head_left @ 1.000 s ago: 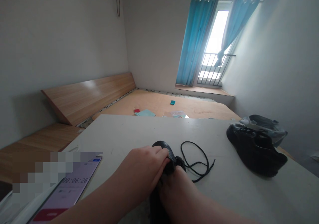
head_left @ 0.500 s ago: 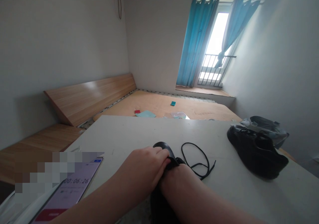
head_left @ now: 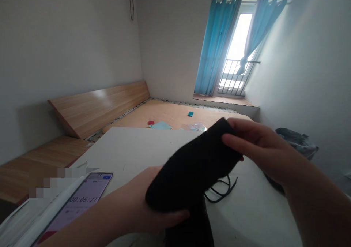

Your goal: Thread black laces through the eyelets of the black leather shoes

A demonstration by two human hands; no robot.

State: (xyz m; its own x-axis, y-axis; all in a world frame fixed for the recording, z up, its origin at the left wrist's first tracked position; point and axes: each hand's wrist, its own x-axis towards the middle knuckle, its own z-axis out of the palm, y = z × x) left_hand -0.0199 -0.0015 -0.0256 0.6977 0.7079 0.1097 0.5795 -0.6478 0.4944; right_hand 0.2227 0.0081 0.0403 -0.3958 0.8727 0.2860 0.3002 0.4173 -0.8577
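Note:
A black insole with fuzzy edges is held up at a slant over the table, its rounded end low on the left. My right hand pinches its upper end between thumb and fingers. Around the lower end my left hand is closed, thumb on the near side and fingers mostly hidden. Below it a black shoe shows in part, dark and cut off by the bottom edge. A loose black shoelace lies just right of the shoe, partly covered by the insole.
A phone showing a timer lies at the left on the white table. Behind my right forearm another black shoe is mostly hidden. A plastic bag stands at the right. Beyond is a bed with small packets.
The insole has come up into view above the shoe. My right hand has moved up and right with its end; my left hand has shifted lower.

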